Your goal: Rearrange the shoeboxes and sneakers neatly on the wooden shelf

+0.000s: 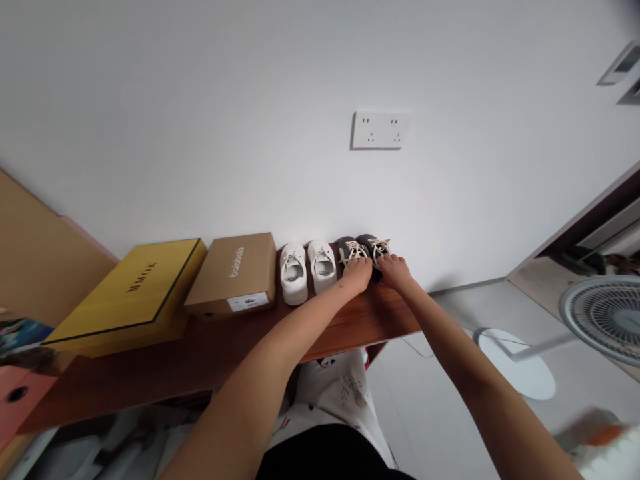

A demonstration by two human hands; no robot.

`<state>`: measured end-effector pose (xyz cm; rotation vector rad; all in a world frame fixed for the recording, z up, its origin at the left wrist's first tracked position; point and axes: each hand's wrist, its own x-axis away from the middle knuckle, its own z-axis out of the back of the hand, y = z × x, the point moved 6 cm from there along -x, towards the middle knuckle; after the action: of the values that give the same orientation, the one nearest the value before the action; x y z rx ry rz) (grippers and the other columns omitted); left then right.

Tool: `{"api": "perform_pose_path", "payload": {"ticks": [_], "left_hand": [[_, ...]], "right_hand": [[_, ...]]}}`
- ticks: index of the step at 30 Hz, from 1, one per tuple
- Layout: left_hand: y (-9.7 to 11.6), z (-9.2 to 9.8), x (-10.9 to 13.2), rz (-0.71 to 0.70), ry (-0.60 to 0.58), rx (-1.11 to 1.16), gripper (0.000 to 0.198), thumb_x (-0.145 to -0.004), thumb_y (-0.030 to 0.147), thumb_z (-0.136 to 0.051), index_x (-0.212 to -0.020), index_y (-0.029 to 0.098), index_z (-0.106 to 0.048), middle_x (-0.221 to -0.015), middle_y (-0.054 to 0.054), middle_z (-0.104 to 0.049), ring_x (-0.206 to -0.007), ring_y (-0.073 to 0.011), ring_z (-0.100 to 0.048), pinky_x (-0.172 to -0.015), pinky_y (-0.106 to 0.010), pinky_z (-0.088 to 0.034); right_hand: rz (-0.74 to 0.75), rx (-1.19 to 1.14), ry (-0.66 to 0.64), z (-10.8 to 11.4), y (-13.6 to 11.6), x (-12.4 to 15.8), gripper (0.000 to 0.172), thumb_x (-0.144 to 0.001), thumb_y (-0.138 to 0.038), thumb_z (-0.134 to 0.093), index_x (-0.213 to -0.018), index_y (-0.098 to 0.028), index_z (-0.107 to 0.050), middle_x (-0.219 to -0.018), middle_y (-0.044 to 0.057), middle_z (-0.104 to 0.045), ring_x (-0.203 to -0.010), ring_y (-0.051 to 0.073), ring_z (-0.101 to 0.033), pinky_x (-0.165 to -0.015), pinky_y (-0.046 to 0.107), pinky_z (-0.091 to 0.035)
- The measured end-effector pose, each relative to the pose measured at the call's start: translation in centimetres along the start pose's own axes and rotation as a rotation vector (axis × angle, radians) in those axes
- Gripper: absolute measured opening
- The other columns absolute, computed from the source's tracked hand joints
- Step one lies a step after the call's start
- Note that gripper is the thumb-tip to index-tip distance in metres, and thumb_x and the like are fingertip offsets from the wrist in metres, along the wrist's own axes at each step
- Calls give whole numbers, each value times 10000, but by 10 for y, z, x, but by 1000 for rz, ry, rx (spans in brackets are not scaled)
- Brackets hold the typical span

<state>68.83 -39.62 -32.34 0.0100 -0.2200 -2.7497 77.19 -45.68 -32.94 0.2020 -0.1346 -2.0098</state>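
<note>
Two dark grey shoes with pale laces stand side by side on a brown wooden shelf top [360,320], toes toward the wall. My left hand [359,273] is closed over the heel end of the left dark shoe [351,249]. On the heel end of the right dark shoe [376,245], my right hand [395,271] has its fingers curled. The fingertips are partly hidden behind the hands and shoes. Just left of them sit a pair of white shoes, the nearer one [323,261] close to my left hand and the other [293,273] beside the box.
A brown shoebox [235,270] and a yellow box [135,287] lie on the shelf to the left. A white wall with a socket plate [381,130] rises behind. On the right are a fan [607,317] and a round white base [517,363] on the floor.
</note>
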Motion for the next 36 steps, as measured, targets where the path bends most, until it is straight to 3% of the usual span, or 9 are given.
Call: {"api": "perform_pose_path", "payload": {"ticks": [5,10,13,16,19,22,25,29,36], "left_hand": [[-11,36,55,-132,306,137,392,-887,193,-616,-1257,125,-507,-1281,-180,-581,-1218,-296,-557,-1032,-450,-453],[-71,65,166,-141,440,399,249,-922,231,-544,-1162,194,-601,-1153,-107,-645,-1074,-220,-616,-970,-365,-487],[-128,65,237,21,484,528,160,-922,265,-519,-984,206,-654,-986,-73,-677,-926,-194,-637,-887,-334,-504],[-198,50,302,337,568,658,202,-883,363,-571,-781,198,-626,-795,-39,-647,-801,-182,-605,-819,-318,-503],[-270,24,367,793,790,1024,263,-843,438,-610,-755,195,-563,-723,-4,-565,-717,-149,-568,-727,-287,-501],[-320,2,418,1129,1076,1439,250,-849,446,-625,-864,217,-525,-830,4,-531,-725,-114,-559,-741,-283,-507],[-351,-2,442,1287,1229,1641,275,-875,493,-604,-965,255,-500,-929,-10,-500,-773,-118,-554,-769,-305,-516],[-377,5,445,1388,1198,1699,335,-846,552,-611,-987,275,-486,-933,-8,-469,-757,-132,-524,-750,-346,-523],[-389,11,434,1387,1235,1816,240,-822,326,-644,-826,215,-430,-707,61,-350,-547,-61,-348,-596,-244,-467]], "right_hand": [[-69,-153,254,33,-10,18,351,-848,-249,-668,-1168,-128,-587,-1174,213,-633,-1065,324,-585,-889,415,-446],[151,-816,406,57,-71,44,293,-891,-355,-600,-1128,-183,-617,-1086,130,-660,-1005,271,-608,-919,419,-478],[134,-1326,258,44,-136,57,347,-836,-457,-652,-1077,-211,-616,-1023,72,-665,-877,206,-621,-836,370,-510],[-57,-1811,34,17,-214,67,459,-718,-518,-756,-1034,-225,-596,-877,8,-635,-788,160,-603,-777,314,-505],[-380,-2161,-279,-7,-294,73,493,-641,-531,-824,-945,-229,-578,-833,-5,-609,-740,140,-603,-705,272,-499],[-625,-2288,-465,-9,-355,70,452,-703,-537,-800,-960,-231,-588,-946,43,-623,-851,156,-640,-728,261,-518],[-711,-2196,-515,-1,-385,55,517,-821,-623,-656,-1170,-256,-553,-1145,108,-603,-1008,188,-642,-741,274,-541],[-763,-2065,-519,2,-397,35,653,-883,-686,-500,-1369,-256,-420,-1258,159,-569,-1092,241,-624,-706,341,-570],[-716,-1889,-287,11,-401,15,612,-907,-616,-481,-1374,-232,-388,-1224,146,-601,-1139,244,-608,-741,362,-590]]}}
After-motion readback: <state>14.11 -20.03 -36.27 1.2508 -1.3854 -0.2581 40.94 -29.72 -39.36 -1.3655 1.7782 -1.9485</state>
